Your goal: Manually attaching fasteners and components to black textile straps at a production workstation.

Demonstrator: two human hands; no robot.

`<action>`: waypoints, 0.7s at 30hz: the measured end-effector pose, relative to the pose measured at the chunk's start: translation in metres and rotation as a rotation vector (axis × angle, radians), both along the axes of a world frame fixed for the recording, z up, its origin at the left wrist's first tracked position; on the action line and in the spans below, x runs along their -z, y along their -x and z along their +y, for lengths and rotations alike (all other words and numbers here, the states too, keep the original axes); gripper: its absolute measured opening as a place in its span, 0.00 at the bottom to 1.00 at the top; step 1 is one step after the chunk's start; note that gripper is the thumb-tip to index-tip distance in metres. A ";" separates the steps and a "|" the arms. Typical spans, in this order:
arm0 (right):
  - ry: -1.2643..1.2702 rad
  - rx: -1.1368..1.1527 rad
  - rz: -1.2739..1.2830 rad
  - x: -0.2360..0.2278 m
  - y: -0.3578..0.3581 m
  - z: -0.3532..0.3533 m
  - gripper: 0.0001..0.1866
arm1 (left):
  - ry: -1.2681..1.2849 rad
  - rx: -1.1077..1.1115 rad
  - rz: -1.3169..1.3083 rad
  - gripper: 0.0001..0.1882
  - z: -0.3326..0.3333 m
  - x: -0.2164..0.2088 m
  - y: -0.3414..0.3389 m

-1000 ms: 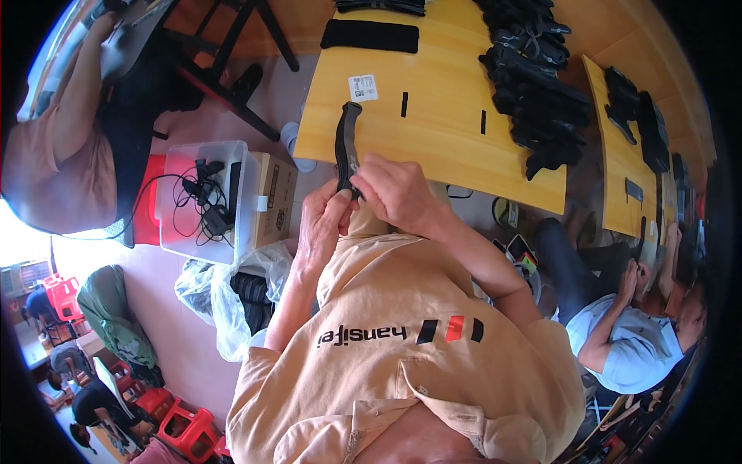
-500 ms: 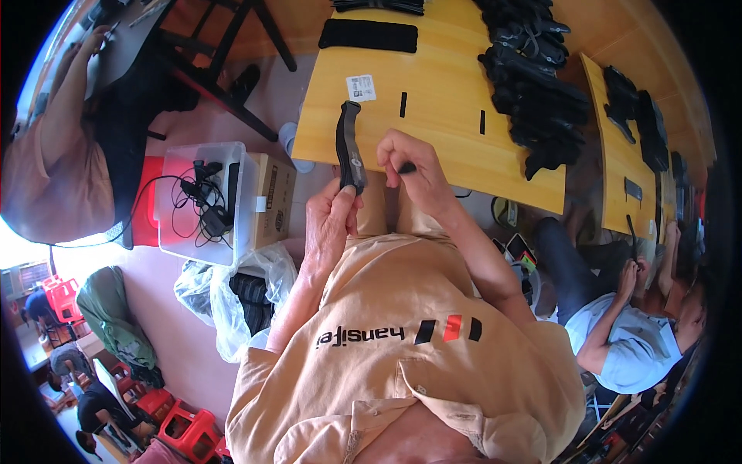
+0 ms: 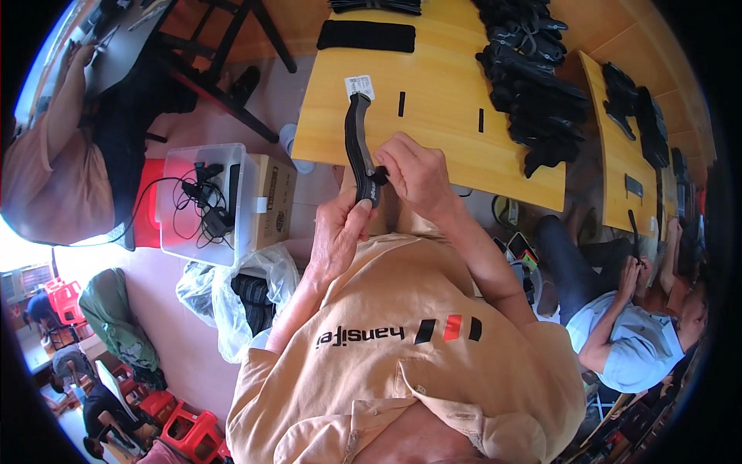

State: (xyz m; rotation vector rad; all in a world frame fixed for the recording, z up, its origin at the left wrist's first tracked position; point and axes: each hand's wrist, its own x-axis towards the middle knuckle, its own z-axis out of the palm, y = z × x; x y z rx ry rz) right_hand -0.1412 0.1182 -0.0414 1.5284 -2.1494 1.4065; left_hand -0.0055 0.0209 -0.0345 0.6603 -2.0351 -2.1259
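A: What's in hand?

B: The left hand (image 3: pixel 336 236) pinches the lower end of a long, curved black padded strap (image 3: pixel 357 143); the right hand (image 3: pixel 417 174) closes fingertips on a small black piece at that same end, just over the near edge of the yellow wooden table (image 3: pixel 433 116).

A: The step?

B: Fitting that end, I judge; it needs a steady pinch.

A: Beyond?

B: A white tag (image 3: pixel 359 85), two short black strips (image 3: pixel 401 104), a black rectangular pad (image 3: pixel 365 35), and heaped black straps (image 3: pixel 533 93). Nothing blocks the hands.

Small assembly workshop: long wooden desk (image 3: pixel 433 131) stacked with piles of black straps (image 3: pixel 533 85), co-worker (image 3: pixel 634 340) seated at neighbouring desk (image 3: pixel 618 155), clear bin of cables (image 3: pixel 202 203), red plastic stools (image 3: pixel 185 429).
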 end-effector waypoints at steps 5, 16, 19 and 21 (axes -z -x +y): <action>0.099 -0.101 -0.150 -0.001 -0.009 0.008 0.05 | 0.025 -0.081 -0.039 0.13 0.008 -0.003 0.004; 0.183 0.137 0.278 0.023 -0.014 0.013 0.16 | -0.157 -0.084 -0.033 0.13 0.011 0.001 0.006; 0.190 0.099 0.199 0.020 -0.012 0.011 0.17 | -0.145 -0.066 -0.033 0.13 0.011 0.001 0.007; 0.192 0.059 -0.002 0.013 -0.018 0.009 0.15 | -0.078 -0.088 -0.029 0.13 0.011 0.001 0.008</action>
